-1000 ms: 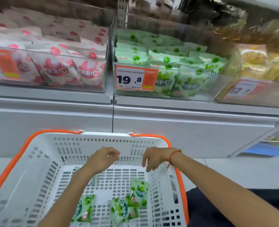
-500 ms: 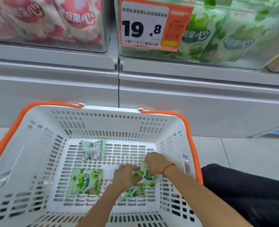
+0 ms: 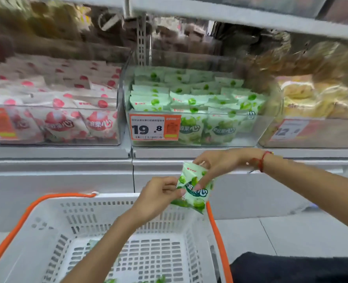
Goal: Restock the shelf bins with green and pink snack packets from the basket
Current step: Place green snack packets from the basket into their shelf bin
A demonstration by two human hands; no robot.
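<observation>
Both hands hold green snack packets (image 3: 194, 189) above the far right corner of the white basket (image 3: 46, 219) with orange rim. My left hand (image 3: 158, 196) pinches their left edge. My right hand (image 3: 216, 166) grips them from the top right, fingers curled over the front. Straight above stands the clear bin of green packets (image 3: 197, 103) with a 19.8 price tag (image 3: 154, 127). The clear bin of pink packets (image 3: 52, 111) stands to its left. Bits of green packets (image 3: 160, 279) show on the basket floor, partly hidden by my left arm.
A bin of yellow-wrapped goods (image 3: 316, 105) stands at the right with its own price tag. A grey shelf front (image 3: 67, 170) runs below the bins. The upper shelf edge (image 3: 230, 13) overhangs the bins. Tiled floor (image 3: 291, 235) lies right of the basket, and a dark trouser knee (image 3: 291, 268) shows bottom right.
Both hands have risen from the basket floor with green packets gripped between them. My view has tilted up, showing the bins again.
</observation>
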